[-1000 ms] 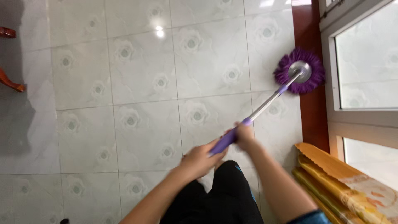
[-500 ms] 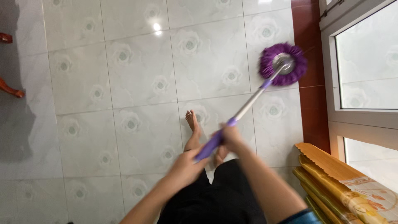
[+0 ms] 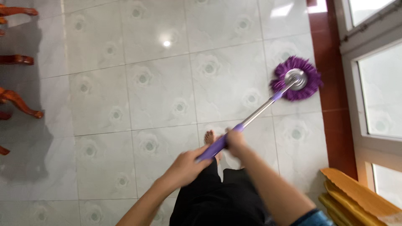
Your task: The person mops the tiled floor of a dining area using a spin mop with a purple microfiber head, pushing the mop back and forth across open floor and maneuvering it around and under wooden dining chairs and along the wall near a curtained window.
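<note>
Head view: both hands wrapped round the purple grip (image 3: 214,146) of a mop. Left hand (image 3: 184,167) grasps the near end, right hand (image 3: 235,140) closed on it just farther up, blurred. Metal shaft (image 3: 261,109) runs far-right to the round purple mop head (image 3: 296,79), flat on the pale tiled floor (image 3: 146,96) nr the red-brown strip by the window frame (image 3: 356,62). Bare foot (image 3: 208,137) just left of grip. Wooden furniture legs (image 3: 16,100) far left; stacked cardboard (image 3: 356,196) near right.
</note>
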